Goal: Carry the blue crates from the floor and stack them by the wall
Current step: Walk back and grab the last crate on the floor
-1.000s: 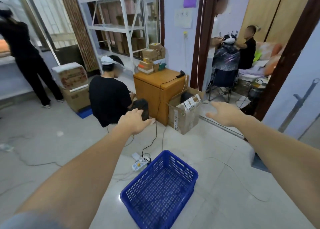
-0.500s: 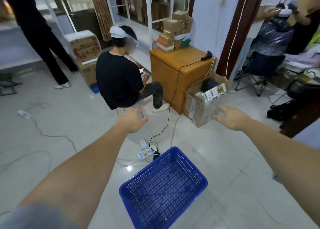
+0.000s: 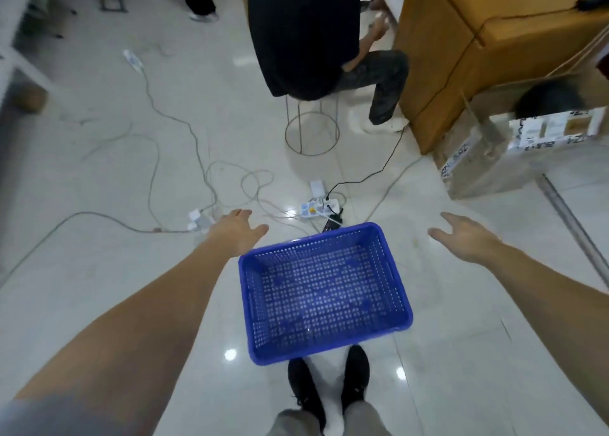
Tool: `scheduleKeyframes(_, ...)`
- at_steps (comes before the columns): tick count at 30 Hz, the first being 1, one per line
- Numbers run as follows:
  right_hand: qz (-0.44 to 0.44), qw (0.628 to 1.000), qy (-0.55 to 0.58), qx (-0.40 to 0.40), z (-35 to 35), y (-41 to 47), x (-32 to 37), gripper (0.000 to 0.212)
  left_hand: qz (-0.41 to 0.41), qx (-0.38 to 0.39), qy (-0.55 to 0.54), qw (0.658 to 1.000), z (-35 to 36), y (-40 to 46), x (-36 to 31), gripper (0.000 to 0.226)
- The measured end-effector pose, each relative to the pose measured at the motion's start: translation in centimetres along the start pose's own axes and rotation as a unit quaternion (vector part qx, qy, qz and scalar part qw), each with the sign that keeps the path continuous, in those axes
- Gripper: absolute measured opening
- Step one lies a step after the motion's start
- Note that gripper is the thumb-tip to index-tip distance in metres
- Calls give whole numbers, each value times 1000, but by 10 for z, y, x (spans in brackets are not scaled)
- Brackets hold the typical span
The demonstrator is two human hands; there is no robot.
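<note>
Here an empty perforated blue crate (image 3: 324, 290) sits on the tiled floor (image 3: 99, 270) between two spread, empty hands, left hand (image 3: 239, 231) and right hand (image 3: 468, 237), with cables (image 3: 184, 158), a power strip (image 3: 318, 204) and a seemingly open cardboard box (image 3: 514, 148) just beyond.

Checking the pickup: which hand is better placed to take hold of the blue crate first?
Left, slightly. The left hand hovers open right beside the blue crate at its far left corner. The right hand is open too, but stands well clear of the crate's right rim. Neither touches it.
</note>
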State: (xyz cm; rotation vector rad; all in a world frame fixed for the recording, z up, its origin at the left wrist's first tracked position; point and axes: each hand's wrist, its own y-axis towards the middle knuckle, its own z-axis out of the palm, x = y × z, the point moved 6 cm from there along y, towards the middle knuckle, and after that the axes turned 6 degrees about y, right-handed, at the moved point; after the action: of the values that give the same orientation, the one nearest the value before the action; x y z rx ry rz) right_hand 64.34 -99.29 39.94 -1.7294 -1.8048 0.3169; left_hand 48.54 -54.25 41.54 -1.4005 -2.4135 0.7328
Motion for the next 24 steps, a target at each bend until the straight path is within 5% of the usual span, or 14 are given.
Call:
scheduleKeyframes(15,49,991,-13,125,247,142,-77,72,-158,113,-164,967,300,90,81,66)
scheduleKeyframes(24,119,983,72,118,337,216,-112,72,-271,62,-312,909,416,125,105,65)
